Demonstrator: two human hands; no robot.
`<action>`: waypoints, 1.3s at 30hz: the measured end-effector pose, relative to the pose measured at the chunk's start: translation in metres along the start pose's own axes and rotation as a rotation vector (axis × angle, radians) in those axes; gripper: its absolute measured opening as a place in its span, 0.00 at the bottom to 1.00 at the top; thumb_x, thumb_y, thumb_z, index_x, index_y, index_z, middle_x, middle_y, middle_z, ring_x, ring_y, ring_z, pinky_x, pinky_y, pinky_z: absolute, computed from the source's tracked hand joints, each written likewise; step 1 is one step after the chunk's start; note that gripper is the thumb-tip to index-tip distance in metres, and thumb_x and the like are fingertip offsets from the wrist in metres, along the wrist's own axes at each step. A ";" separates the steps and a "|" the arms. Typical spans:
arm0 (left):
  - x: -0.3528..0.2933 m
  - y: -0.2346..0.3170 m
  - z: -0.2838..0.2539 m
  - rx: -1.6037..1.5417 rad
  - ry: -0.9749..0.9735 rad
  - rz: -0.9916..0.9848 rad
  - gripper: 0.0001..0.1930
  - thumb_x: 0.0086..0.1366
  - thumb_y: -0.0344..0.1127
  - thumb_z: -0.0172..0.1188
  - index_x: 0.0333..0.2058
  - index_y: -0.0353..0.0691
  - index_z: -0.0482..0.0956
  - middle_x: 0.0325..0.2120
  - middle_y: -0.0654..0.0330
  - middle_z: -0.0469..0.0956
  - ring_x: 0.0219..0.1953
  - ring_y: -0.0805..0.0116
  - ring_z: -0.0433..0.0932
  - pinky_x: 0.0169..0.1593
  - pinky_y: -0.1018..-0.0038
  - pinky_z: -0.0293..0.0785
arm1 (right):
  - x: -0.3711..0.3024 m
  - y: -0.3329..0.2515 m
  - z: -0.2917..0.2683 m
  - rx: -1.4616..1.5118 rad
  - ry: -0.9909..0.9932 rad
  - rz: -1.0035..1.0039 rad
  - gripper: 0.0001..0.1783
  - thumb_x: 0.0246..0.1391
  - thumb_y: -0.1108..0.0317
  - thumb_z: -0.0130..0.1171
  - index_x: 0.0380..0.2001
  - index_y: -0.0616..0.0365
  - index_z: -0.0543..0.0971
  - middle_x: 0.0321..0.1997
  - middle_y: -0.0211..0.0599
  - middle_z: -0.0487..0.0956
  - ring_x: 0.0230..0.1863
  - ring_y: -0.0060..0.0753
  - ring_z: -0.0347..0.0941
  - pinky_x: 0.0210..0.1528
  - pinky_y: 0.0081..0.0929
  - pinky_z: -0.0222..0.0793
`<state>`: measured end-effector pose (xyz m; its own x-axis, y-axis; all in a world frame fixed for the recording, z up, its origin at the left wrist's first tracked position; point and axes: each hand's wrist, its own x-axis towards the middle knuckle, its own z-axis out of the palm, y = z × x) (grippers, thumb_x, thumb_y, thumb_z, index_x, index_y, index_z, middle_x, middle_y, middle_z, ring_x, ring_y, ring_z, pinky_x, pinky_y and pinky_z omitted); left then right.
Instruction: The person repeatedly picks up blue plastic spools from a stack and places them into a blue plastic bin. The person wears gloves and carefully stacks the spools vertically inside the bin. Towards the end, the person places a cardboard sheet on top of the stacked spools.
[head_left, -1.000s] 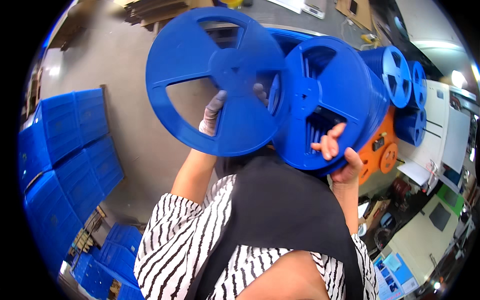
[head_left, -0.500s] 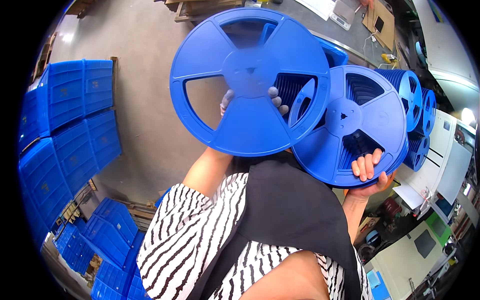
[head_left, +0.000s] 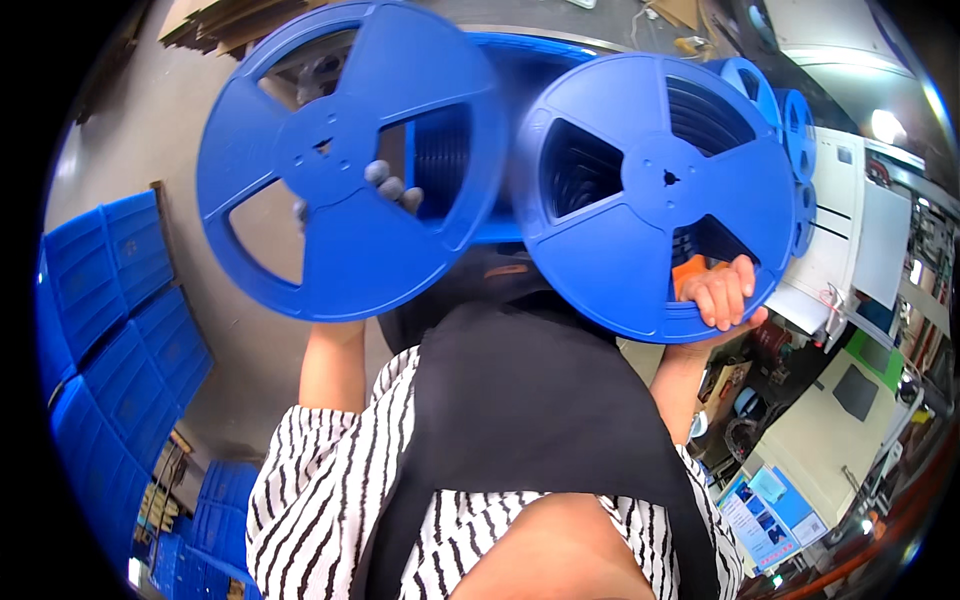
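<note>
A large blue plastic reel (head_left: 370, 250) with three cut-out windows faces me on the left. My left hand (head_left: 393, 186), its fingertips grey as if gloved, is behind it, fingers curled and showing through two windows. On the right, a second blue reel (head_left: 590, 260) is gripped at its lower right rim by my bare right hand (head_left: 718, 294), fingers passing through a window. More reel rims show through its windows, stacked behind. Between the two reels a blue crate (head_left: 540, 43) is partly hidden, with ribbed dark blue edges inside.
Further blue reels (head_left: 798, 125) stand in rows at the upper right. Blue crates (head_left: 95, 260) are stacked along the left side. Brown boards (head_left: 225, 25) lie at the upper left. A pale machine (head_left: 830, 420) stands at the right.
The left reel has moved left and slightly up with my left hand, away from the right reel it overlapped. My right hand and the right reel appear further left and higher.
</note>
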<state>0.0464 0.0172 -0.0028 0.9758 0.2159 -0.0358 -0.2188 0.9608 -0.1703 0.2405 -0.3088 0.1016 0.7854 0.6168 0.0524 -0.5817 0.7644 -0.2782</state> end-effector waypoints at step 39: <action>0.064 -0.112 0.040 0.828 0.486 -0.487 0.54 0.52 0.30 0.73 0.70 0.50 0.44 0.51 0.53 0.76 0.42 0.64 0.78 0.44 0.69 0.78 | 0.005 0.086 0.037 -0.749 0.398 0.389 0.30 0.48 0.65 0.66 0.53 0.64 0.69 0.45 0.47 0.79 0.44 0.39 0.78 0.51 0.38 0.73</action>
<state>0.1335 -0.0696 0.0529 0.8149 -0.1383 -0.5629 0.4376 0.7836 0.4409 0.1865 -0.2334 0.1138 0.6591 0.5886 -0.4682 -0.6397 0.1113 -0.7605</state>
